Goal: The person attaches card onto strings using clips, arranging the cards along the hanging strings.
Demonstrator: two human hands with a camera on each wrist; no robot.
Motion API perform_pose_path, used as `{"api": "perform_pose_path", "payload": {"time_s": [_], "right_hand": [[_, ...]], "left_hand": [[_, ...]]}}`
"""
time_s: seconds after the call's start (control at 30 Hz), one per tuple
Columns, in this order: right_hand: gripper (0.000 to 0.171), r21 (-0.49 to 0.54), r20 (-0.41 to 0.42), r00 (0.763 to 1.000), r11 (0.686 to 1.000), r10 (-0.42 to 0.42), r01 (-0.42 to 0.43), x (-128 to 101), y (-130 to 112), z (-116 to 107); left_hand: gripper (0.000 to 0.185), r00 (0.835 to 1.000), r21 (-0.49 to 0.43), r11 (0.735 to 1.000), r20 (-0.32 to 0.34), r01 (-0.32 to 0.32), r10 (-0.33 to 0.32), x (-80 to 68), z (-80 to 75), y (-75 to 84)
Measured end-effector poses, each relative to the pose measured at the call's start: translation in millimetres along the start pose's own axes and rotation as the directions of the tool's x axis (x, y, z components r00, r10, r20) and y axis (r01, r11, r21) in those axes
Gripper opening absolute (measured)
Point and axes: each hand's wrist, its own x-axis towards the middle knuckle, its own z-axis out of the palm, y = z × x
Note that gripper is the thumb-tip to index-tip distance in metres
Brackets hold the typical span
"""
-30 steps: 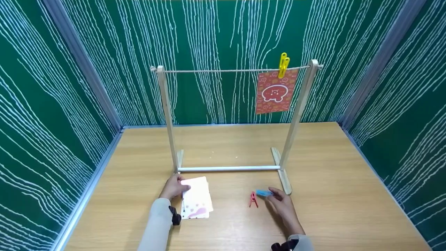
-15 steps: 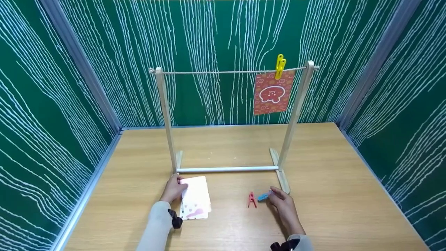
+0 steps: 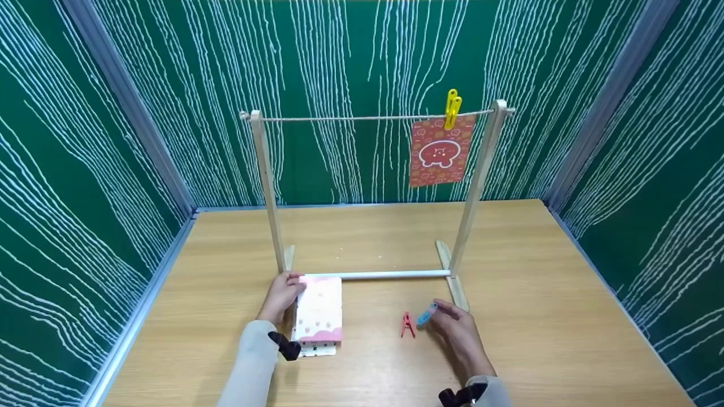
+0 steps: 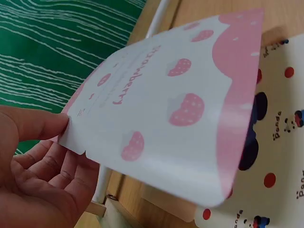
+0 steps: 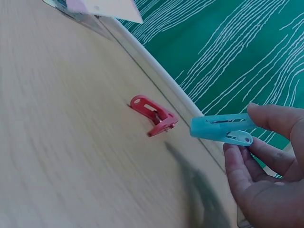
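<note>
My left hand (image 3: 281, 297) pinches one edge of a white card with pink strawberries (image 4: 156, 104), thumb on top and fingers beneath. The strawberry card tilts up over a cream panda card (image 4: 280, 137) that lies on the table. On the other side, my right hand (image 3: 457, 328) holds a blue clothespin (image 5: 221, 128) by its handle ends between thumb and fingers. Close to the left of it, a red clothespin (image 5: 154, 114) rests on the tabletop.
A wooden stand with two posts (image 3: 478, 186) carries a string (image 3: 350, 118) across its top. Near its right end, a yellow clothespin (image 3: 452, 110) clips a red patterned card (image 3: 439, 155) to the string. A white bar (image 3: 390, 275) joins the posts low down.
My left hand has lifted the strawberry card off the panda card and moved it slightly away from me. The blue clothespin has turned in my right hand, from lying sideways to slanting.
</note>
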Motion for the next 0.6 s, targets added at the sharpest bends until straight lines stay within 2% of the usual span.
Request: {"api": "perform_pose_path", "payload": {"time_s": [0.1,0.2,0.33,0.43,0.6], "right_hand": [[0.047,0.022,0.029,1.0,1.0,-0.003,0.002,-1.1,-2.3,2.0],[0.048,0.015,0.061,0.998,1.0,-0.005,0.004,-1.9,-6.6,4.9],[0.05,-0.067,0.079,0.997,0.998,-0.007,0.013,0.0,-14.7,9.2],[0.051,-0.144,0.089,0.996,0.989,-0.012,0.025,2.1,-22.5,11.1],[0.052,-0.197,0.121,0.992,0.979,-0.037,0.061,4.7,-40.4,13.5]], "left_hand": [[0.031,1.0,-0.027,1.0,-0.003,0.006,-0.006,-1.2,0.6,5.8],[0.031,1.0,-0.052,0.999,-0.019,-0.015,0.014,-2.3,3.3,12.4],[0.031,0.997,-0.102,0.993,-0.056,-0.063,0.058,-3.0,8.7,23.4],[0.031,0.995,-0.142,0.987,-0.087,-0.071,0.059,-3.2,12.5,32.8],[0.03,0.986,-0.133,0.985,-0.139,-0.11,0.091,-0.8,18.4,50.3]]}}
